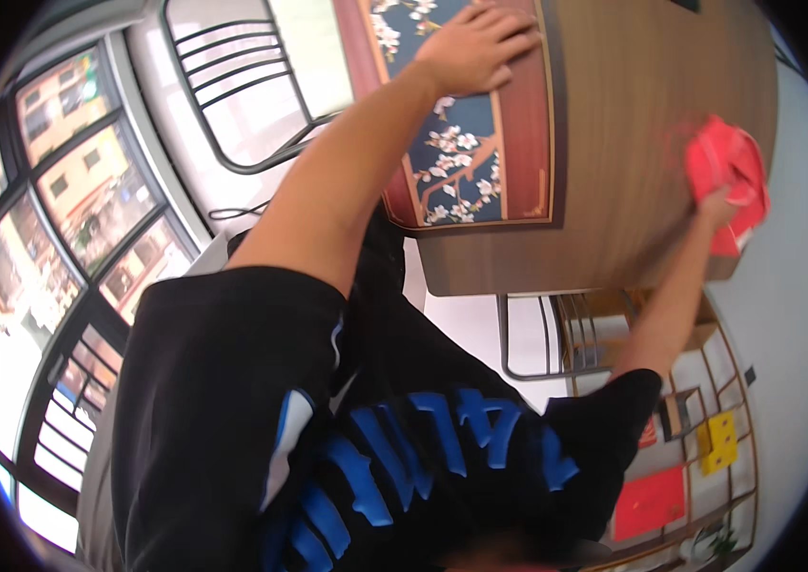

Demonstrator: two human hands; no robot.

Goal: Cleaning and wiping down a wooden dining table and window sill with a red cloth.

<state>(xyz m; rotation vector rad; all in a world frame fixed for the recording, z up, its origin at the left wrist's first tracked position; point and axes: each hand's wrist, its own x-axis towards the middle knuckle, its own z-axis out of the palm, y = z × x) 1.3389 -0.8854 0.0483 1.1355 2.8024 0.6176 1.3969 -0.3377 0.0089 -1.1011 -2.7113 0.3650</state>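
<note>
One crumpled red cloth (728, 172) under right hand (714, 202)

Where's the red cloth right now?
In the head view, the red cloth is at the right, under the right hand on the wooden table near its edge, apart from the floral mat.

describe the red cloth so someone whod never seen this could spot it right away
Start at the wooden table that fills the upper right of the view, with a floral mat lying on it under the left hand. Go to the table's right edge, where the right hand presses a crumpled cloth. It is the only bright red, soft thing on the brown wood.
</note>
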